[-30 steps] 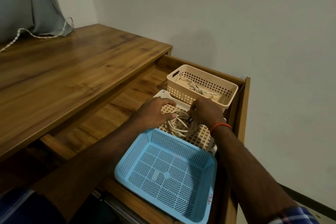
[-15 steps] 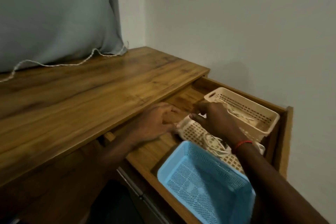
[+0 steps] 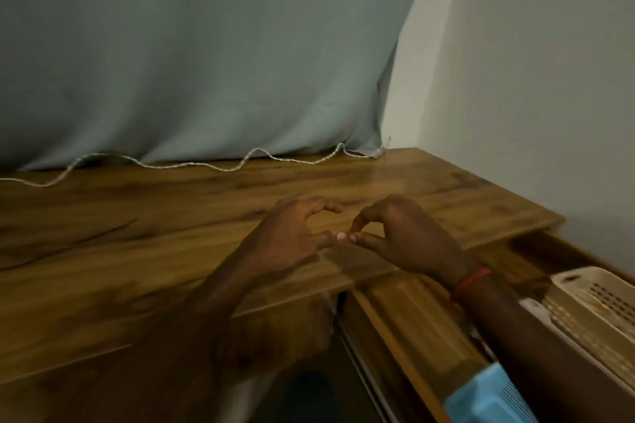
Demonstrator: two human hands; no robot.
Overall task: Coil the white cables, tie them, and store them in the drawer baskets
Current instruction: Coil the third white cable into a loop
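A long white cable (image 3: pixel 192 165) lies in loose waves along the back of the wooden desk (image 3: pixel 120 251), at the foot of the curtain. My left hand (image 3: pixel 295 233) and my right hand (image 3: pixel 402 233) hover side by side over the desk's front part, well short of the cable. Both have loosely curled fingers and hold nothing; their thumb tips almost meet. The open drawer (image 3: pixel 412 316) is at the lower right, with a beige basket (image 3: pixel 598 295) and the corner of a blue basket (image 3: pixel 494 395) in it. No coiled cable shows in the baskets from here.
A grey-blue curtain (image 3: pixel 206 62) hangs behind the desk and rests on its back edge. A plain wall (image 3: pixel 532 79) bounds the desk on the right. A cream perforated tray (image 3: pixel 580 336) lies between the two baskets, under my right forearm.
Both hands have left the tray with the coiled cable in the drawer and moved up over the desk top. The view has swung left and up toward the curtain.
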